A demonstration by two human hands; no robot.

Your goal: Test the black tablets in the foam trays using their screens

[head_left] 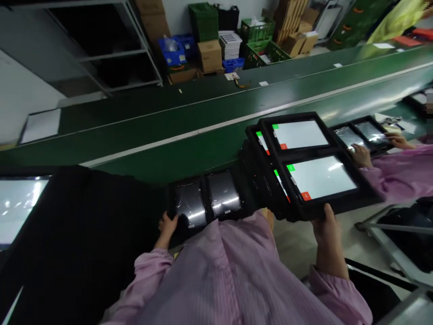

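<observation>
At the near rim of an upper black tray (309, 154), the right hand (327, 230) has its thumb over the edge, fingers closed on it from below and hidden by the tray. Forearm rises from the pink cuff, wrist roughly straight.

Left hand (167, 227) at the near left edge of a lower black tray (207, 198): fingers bent, a little apart, touching the side; cannot tell how firmly they hold. Forearm angles inward from the gathered cuff.

Upper tray: tilted, two lit white screens, each with a green and a red patch at its left end. Marks on the patches too small to read; small white strip between them, also unreadable. More black trays (252, 167) under it, similar patches peeking out.

Lower tray: two dark, glossy screens, a pale unreadable label at each near edge. It lies by the near side of the green counter (203, 153).

To the right, a co-worker's hands (361, 155) rest at another two-screen tray. Far left, black cloth (91, 225) beside a lit screen (20, 203). Beyond the counter, green crates (204, 22), cardboard boxes (209, 54).
</observation>
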